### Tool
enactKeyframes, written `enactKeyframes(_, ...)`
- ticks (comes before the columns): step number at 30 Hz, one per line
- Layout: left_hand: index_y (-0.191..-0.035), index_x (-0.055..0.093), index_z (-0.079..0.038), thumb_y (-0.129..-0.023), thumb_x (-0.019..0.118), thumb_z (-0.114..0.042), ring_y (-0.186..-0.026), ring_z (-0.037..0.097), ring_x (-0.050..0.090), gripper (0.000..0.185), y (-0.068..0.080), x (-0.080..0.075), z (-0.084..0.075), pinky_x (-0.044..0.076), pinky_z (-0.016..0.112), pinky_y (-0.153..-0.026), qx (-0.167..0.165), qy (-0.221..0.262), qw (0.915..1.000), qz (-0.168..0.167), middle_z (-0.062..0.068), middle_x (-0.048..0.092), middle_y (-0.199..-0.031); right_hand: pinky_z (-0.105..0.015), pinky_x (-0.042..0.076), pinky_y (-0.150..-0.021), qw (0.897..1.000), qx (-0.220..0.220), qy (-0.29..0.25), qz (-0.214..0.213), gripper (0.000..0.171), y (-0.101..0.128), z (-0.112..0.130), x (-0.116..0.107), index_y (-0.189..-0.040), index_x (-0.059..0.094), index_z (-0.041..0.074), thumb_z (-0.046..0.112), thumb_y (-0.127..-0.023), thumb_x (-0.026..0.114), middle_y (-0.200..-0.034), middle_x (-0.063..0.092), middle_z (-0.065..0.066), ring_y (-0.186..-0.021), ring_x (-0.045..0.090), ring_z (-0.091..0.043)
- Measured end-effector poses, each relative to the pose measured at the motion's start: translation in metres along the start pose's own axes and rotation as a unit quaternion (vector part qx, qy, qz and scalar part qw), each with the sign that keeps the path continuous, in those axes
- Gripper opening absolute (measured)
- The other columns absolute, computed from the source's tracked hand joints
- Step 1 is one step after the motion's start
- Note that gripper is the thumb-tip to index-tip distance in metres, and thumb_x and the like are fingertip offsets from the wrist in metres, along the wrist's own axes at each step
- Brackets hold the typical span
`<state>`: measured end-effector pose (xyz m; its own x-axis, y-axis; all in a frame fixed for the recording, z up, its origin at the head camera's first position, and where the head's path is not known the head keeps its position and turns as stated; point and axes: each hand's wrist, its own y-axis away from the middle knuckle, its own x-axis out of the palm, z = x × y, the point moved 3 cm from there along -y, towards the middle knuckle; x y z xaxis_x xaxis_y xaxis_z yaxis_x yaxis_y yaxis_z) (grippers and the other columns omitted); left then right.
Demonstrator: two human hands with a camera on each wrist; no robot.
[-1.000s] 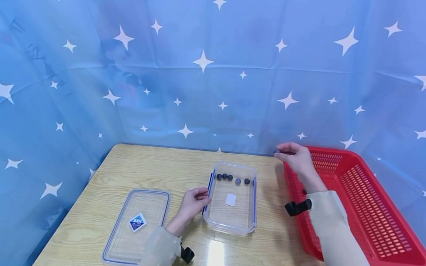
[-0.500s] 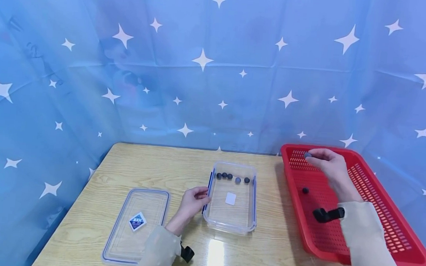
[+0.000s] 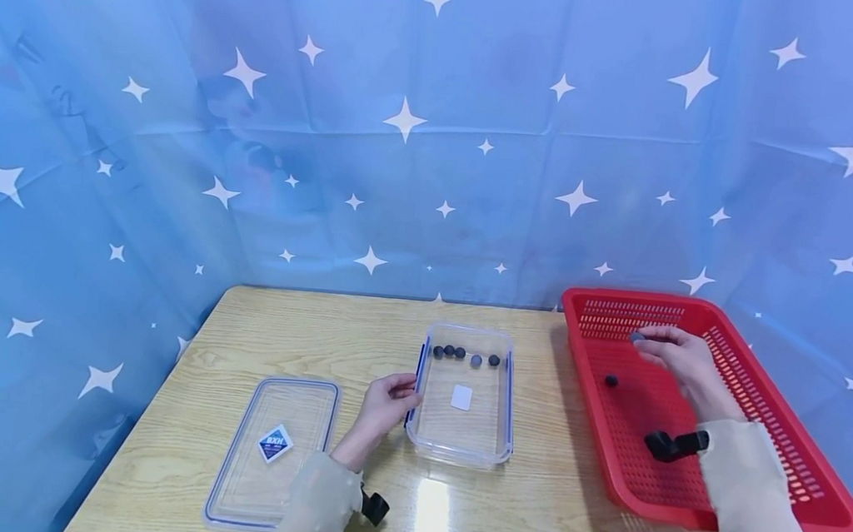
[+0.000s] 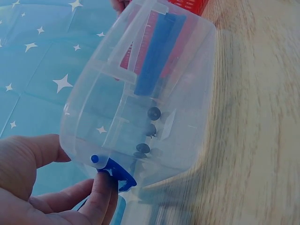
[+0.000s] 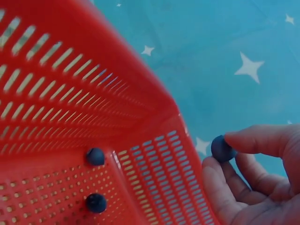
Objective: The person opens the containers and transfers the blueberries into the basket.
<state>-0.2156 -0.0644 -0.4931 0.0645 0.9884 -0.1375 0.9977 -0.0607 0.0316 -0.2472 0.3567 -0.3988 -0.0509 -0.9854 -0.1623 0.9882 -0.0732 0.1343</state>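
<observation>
A blueberry is pinched between the thumb and fingertips of my right hand, which is over the back half of the red basket. Two other blueberries lie on the basket floor in the right wrist view; one of them shows in the head view. My left hand holds the left side of a clear plastic food container, thumb and fingers by its blue clip. Several blueberries sit in a row near the container's back wall, above a white sticker.
The container's clear lid, blue-edged with a blue diamond label, lies flat on the wooden table at the left. A blue star-patterned curtain hangs behind the table. The basket takes up the table's right side.
My right hand, holding the blueberry, has moved right from outside the basket's left rim to over its inside, then a little lower. The left hand and the container stay put.
</observation>
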Motion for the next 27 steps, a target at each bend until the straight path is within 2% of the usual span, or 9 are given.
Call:
enactKeyframes(6, -0.111, 0.054, 0.021, -0.080, 0.062, 0.009, -0.090, 0.033, 0.060, 0.035, -0.002, 0.000, -0.001, 0.053, 0.034, -0.079, 0.002, -0.005, 1.0000, 0.006, 0.033, 0.060, -0.101, -0.014, 0.052, -0.069, 1.000, 0.003, -0.007, 0.009, 0.011, 0.001, -0.010, -0.005, -0.104, 0.058, 0.013, 0.011, -0.093, 0.055, -0.083, 0.065, 0.018, -0.077, 0.062, 0.003)
enactKeyframes(11, -0.112, 0.055, 0.018, -0.080, 0.063, 0.006, -0.089, 0.027, 0.061, 0.035, -0.002, 0.000, 0.000, 0.053, 0.027, -0.077, -0.008, -0.007, 0.9999, 0.002, 0.029, 0.061, -0.102, -0.013, 0.051, -0.069, 1.000, 0.003, -0.022, 0.005, 0.010, 0.002, -0.009, -0.004, -0.102, 0.060, 0.016, 0.015, -0.092, 0.058, -0.084, 0.065, 0.018, -0.078, 0.062, 0.003)
enactKeyframes(14, -0.113, 0.057, 0.015, -0.080, 0.064, 0.004, -0.089, 0.023, 0.061, 0.035, -0.001, 0.000, 0.000, 0.053, 0.026, -0.077, -0.011, -0.010, 0.9999, 0.000, 0.026, 0.062, -0.102, -0.014, 0.052, -0.069, 0.998, -0.012, -0.053, 0.006, 0.011, 0.002, -0.002, 0.003, -0.103, 0.060, 0.012, 0.013, -0.092, 0.059, -0.085, 0.066, 0.014, -0.078, 0.064, 0.001)
enactKeyframes(20, -0.113, 0.058, 0.013, -0.081, 0.064, 0.002, -0.092, 0.026, 0.061, 0.035, 0.000, -0.001, 0.001, 0.053, 0.029, -0.080, -0.015, -0.011, 0.9998, 0.000, 0.024, 0.063, -0.103, -0.016, 0.053, -0.069, 0.994, -0.033, -0.102, 0.011, 0.011, -0.001, 0.018, 0.028, -0.099, 0.062, 0.009, 0.007, -0.089, 0.062, -0.084, 0.068, 0.010, -0.078, 0.064, -0.001)
enactKeyframes(24, -0.114, 0.057, 0.013, -0.081, 0.064, 0.002, -0.093, 0.027, 0.061, 0.036, -0.001, -0.001, 0.002, 0.053, 0.030, -0.081, -0.013, -0.012, 0.9998, 0.003, 0.024, 0.063, -0.103, -0.015, 0.052, -0.071, 0.998, -0.032, -0.060, 0.009, 0.013, -0.005, 0.032, 0.050, -0.102, 0.062, 0.009, 0.009, -0.089, 0.063, -0.085, 0.066, 0.014, -0.080, 0.061, 0.001)
enactKeyframes(27, -0.114, 0.057, 0.013, -0.081, 0.065, 0.002, -0.093, 0.026, 0.061, 0.036, -0.001, -0.001, 0.002, 0.053, 0.029, -0.080, -0.013, -0.011, 0.9998, 0.003, 0.023, 0.063, -0.103, -0.017, 0.051, -0.078, 1.000, -0.030, -0.001, 0.003, 0.023, -0.008, 0.039, 0.065, -0.109, 0.058, 0.004, 0.016, -0.089, 0.064, -0.089, 0.062, 0.015, -0.084, 0.059, -0.001)
